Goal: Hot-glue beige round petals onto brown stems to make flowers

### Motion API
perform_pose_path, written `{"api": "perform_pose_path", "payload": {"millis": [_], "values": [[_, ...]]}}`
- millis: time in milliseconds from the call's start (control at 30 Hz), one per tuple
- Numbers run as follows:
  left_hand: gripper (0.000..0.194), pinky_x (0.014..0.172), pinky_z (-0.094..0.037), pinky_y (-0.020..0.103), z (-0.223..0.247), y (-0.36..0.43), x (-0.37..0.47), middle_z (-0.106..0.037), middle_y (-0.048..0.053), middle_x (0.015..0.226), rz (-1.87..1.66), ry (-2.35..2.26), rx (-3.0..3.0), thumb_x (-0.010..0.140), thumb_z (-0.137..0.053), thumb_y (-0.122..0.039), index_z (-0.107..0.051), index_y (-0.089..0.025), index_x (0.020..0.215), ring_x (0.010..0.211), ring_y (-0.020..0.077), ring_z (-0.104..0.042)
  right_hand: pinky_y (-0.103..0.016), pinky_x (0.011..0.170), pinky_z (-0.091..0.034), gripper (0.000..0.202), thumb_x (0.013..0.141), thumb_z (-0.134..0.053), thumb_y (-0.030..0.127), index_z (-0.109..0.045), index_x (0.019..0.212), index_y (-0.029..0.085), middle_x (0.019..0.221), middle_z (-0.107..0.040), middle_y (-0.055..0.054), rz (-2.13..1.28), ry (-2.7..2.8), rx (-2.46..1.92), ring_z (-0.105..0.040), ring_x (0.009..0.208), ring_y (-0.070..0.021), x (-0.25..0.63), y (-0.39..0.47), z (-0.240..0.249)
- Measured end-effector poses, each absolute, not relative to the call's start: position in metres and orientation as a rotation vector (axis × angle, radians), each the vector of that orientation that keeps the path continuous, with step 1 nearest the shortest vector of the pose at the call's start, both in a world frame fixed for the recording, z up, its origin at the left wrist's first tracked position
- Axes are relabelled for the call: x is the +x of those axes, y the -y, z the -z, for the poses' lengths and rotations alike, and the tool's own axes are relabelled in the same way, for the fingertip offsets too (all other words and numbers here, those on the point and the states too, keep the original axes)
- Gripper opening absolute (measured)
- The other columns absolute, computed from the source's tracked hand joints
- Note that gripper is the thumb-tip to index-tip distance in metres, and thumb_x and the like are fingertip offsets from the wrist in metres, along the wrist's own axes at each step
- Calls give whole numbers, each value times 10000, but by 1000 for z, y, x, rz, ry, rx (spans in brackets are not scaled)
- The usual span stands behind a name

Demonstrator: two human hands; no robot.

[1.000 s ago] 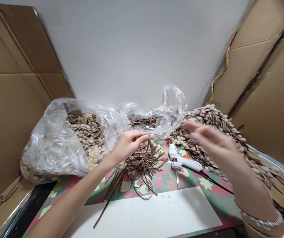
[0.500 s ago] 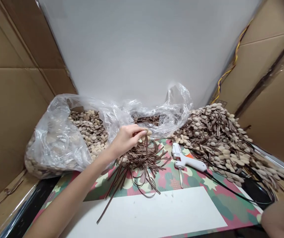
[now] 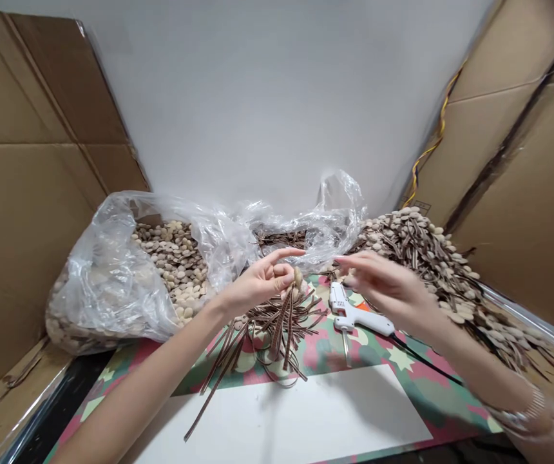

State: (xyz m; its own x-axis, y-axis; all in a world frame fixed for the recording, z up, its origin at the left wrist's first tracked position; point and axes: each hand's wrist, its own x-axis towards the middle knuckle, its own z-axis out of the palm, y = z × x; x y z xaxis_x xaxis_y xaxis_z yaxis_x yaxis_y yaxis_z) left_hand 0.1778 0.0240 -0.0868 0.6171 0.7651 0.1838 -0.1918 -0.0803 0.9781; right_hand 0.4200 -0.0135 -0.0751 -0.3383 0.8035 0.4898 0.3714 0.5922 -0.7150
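My left hand pinches a beige oval padded piece between thumb and bent fingers, its index finger stretched out above. Brown ribbon strips hang down from that piece. Behind and below them lies a loose heap of brown ribbon strips. To the right, my right hand hovers with fingers extended towards the left one, slightly blurred and seemingly holding nothing. Beneath it a white glue gun rests on the patterned tabletop, nozzle propped on its wire stand.
A clear plastic bag full of beige oval pieces stands at the left. Another clear bag with brown strips is at the back. At the right rises a pile of pieces with ribbons. A white sheet lies in front.
My right hand has come up from the lower right corner to beside my left. My left index finger has straightened, and the held ribbon strips now hang in front of the heap.
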Motion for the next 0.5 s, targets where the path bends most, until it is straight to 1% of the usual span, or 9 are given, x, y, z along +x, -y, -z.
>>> {"api": "perform_pose_path", "payload": {"millis": [67, 100, 200, 267, 333, 400, 500], "values": [[453, 507, -373, 161, 92, -23, 181, -481, -34, 662, -835, -448, 1316, 775, -620, -178, -488, -209, 1208, 540, 48, -451, -229, 465, -321, 301, 833, -563, 335, -609, 1126, 287, 899, -543, -19, -916, 1951, -833, -395, 541, -69, 398, 2, 84], [455, 518, -384, 161, 94, -22, 182, -483, -33, 666, -829, -430, 1259, 763, -633, -165, -491, -198, 1194, 544, 46, -459, -230, 437, -264, 293, 830, -563, 353, -618, 1110, 286, 894, -530, -17, -1069, 1901, -781, -336, 507, -58, 388, -5, 90], [465, 572, -421, 171, 98, -23, 185, -525, -20, 686, -836, -398, 1134, 716, -673, -112, -499, -163, 1144, 560, 48, -499, -237, 433, -170, 257, 788, -612, 380, -655, 1003, 247, 803, -519, -2, -1355, 1701, -666, -256, 483, -49, 365, -18, 101], [475, 583, -431, 177, 100, -24, 186, -559, -7, 695, -843, -371, 1099, 704, -685, -102, -493, -159, 1134, 565, 56, -522, -238, 438, -149, 217, 755, -649, 376, -661, 904, 220, 678, -484, 22, -1453, 1605, -644, -243, 477, -53, 361, -22, 103], [491, 597, -441, 181, 103, -27, 187, -593, 11, 728, -837, -352, 1095, 702, -691, -109, -491, -167, 1147, 606, 75, -558, -234, 438, -142, 185, 734, -671, 363, -651, 817, 198, 616, -446, 36, -1501, 1534, -654, -242, 475, -54, 362, -22, 99], [492, 627, -452, 184, 107, -32, 186, -620, 34, 795, -834, -343, 1096, 704, -692, -117, -506, -170, 1156, 677, 95, -592, -231, 434, -138, 170, 728, -682, 338, -648, 784, 181, 602, -426, 39, -1513, 1505, -669, -238, 473, -50, 368, -21, 91], [407, 652, -462, 185, 113, -43, 179, -641, 68, 893, -839, -359, 1102, 726, -676, -137, -560, -149, 1117, 739, 107, -611, -230, 426, -117, 158, 735, -679, 316, -648, 767, 165, 547, -349, 56, -1549, 1511, -728, -208, 458, -45, 380, -21, 77]]}}
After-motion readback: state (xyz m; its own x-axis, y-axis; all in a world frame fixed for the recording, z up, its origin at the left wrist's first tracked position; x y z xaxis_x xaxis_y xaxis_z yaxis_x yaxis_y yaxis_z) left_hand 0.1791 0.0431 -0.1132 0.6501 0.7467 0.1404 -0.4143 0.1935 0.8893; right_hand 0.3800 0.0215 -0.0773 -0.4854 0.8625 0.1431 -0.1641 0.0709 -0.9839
